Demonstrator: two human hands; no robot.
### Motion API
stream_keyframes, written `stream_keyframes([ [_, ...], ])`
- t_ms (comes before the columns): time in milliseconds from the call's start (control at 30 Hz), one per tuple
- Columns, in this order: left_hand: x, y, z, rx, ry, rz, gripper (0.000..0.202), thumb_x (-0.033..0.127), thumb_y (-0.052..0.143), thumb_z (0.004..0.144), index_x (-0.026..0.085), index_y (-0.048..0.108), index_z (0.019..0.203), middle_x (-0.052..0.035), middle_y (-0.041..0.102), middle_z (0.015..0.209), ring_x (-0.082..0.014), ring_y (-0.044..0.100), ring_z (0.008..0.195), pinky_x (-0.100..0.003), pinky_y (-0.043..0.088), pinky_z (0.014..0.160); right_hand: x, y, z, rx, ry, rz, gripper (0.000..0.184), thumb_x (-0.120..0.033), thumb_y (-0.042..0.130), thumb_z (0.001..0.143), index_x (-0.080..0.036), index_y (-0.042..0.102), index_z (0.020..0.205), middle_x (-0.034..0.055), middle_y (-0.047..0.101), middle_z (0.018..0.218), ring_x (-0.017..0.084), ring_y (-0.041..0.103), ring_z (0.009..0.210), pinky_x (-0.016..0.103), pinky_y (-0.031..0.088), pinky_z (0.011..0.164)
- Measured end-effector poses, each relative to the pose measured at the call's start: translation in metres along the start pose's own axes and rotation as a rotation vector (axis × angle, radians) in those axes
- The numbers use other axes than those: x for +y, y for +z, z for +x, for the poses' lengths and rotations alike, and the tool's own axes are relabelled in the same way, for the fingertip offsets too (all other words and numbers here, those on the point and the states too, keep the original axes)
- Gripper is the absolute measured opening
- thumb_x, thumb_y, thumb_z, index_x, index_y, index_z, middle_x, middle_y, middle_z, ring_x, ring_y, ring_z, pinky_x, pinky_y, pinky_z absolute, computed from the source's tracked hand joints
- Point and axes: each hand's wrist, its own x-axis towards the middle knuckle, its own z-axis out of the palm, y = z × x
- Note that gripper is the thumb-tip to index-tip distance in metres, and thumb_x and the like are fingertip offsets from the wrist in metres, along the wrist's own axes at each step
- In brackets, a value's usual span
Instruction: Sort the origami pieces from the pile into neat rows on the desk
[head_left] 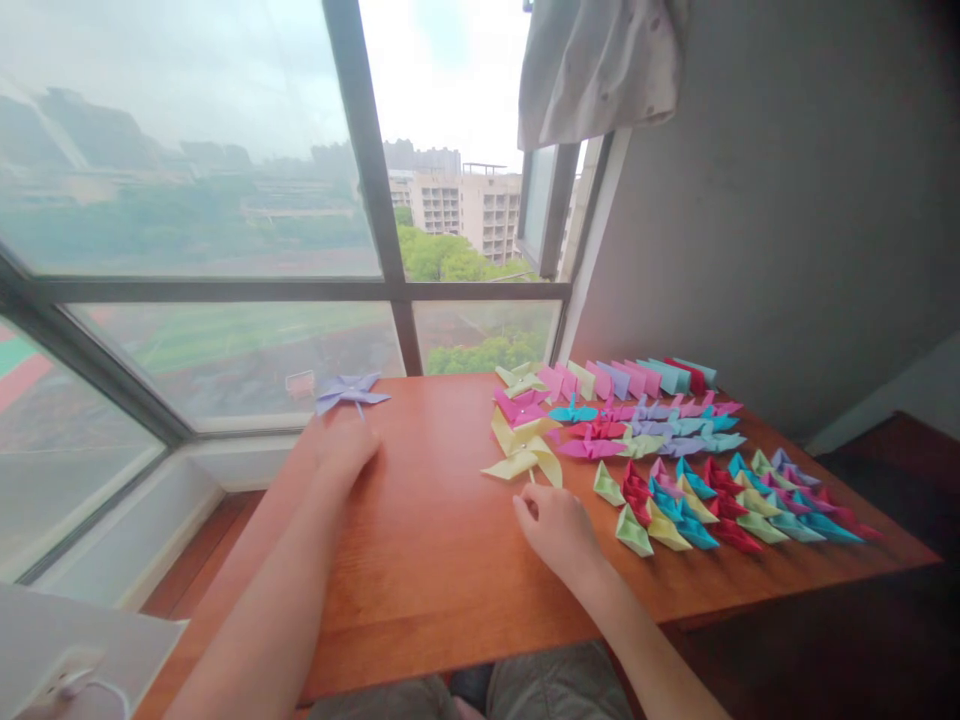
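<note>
A purple paper pinwheel point(351, 392) stands at the far left of the table, its thin stick running down into my left hand point(349, 445), which is closed around it. Nearer the middle, my right hand point(556, 520) pinches the short pale stick of a yellow paper pinwheel point(523, 455). Behind the yellow one lie a magenta pinwheel point(519, 408) and a pale green pinwheel point(520, 378), partly overlapped. To the right of my right hand sit several folded paper boats point(690, 510) in red, blue, yellow and green.
The brown wooden table point(427, 560) reaches up to a window point(225, 180) with grey frames. Several folded paper cranes point(645, 425) lie in rows behind the boats, and a row of folded cards point(622, 380) stands at the back. A grey wall point(765, 200) rises at the right.
</note>
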Motion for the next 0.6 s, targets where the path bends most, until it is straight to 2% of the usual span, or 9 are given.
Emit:
stream_keyframes([
  [133, 0.004, 0.003, -0.004, -0.023, -0.034, 0.061, 0.032, 0.033, 0.059, 0.094, 0.015, 0.058, 0.12, -0.0088, 0.062, 0.12, -0.0218, 0.063, 0.101, -0.043, 0.054, 0.086, 0.001, 0.002, -0.001, 0.036, -0.03, 0.045, 0.026, -0.033, 0.05, 0.093, -0.023, 0.069, 0.079, 0.0023, 0.072, 0.078, 0.015, 0.066, 0.073, 0.023, 0.035, 0.061],
  [267, 0.011, 0.004, -0.026, 0.016, 0.053, 0.07, 0.026, 0.033, 0.051, 0.095, 0.014, 0.068, 0.098, -0.0131, 0.07, 0.104, -0.0265, 0.067, 0.096, -0.037, 0.051, 0.082, 0.0, 0.004, 0.002, 0.059, -0.076, 0.108, 0.026, -0.031, 0.05, 0.093, -0.023, 0.069, 0.078, 0.001, 0.072, 0.076, 0.014, 0.064, 0.071, 0.022, 0.035, 0.061],
  [367, 0.024, 0.006, -0.053, 0.065, 0.13, 0.059, 0.031, 0.033, 0.043, 0.093, 0.018, 0.069, 0.083, -0.0131, 0.073, 0.091, -0.0294, 0.069, 0.089, -0.032, 0.047, 0.072, -0.007, 0.005, 0.007, 0.07, -0.092, 0.16, 0.026, -0.031, 0.051, 0.092, -0.023, 0.07, 0.076, 0.0014, 0.071, 0.074, 0.015, 0.063, 0.07, 0.022, 0.035, 0.061],
  [467, 0.046, 0.012, -0.088, 0.105, 0.226, 0.034, 0.033, 0.035, 0.04, 0.092, 0.019, 0.067, 0.082, -0.0121, 0.073, 0.086, -0.0283, 0.069, 0.083, -0.03, 0.042, 0.065, -0.018, 0.003, 0.014, 0.08, -0.113, 0.225, 0.027, -0.032, 0.05, 0.092, -0.023, 0.071, 0.078, 0.0017, 0.072, 0.075, 0.015, 0.063, 0.07, 0.023, 0.038, 0.063],
  [600, 0.083, 0.024, -0.135, 0.093, 0.384, -0.024, 0.03, 0.035, 0.042, 0.093, 0.022, 0.065, 0.079, -0.0086, 0.074, 0.083, -0.023, 0.068, 0.076, -0.028, 0.037, 0.061, -0.03, 0.0, 0.026, 0.111, -0.121, 0.334, 0.028, -0.037, 0.05, 0.093, -0.023, 0.073, 0.084, 0.0009, 0.073, 0.078, 0.014, 0.064, 0.074, 0.022, 0.04, 0.067],
])
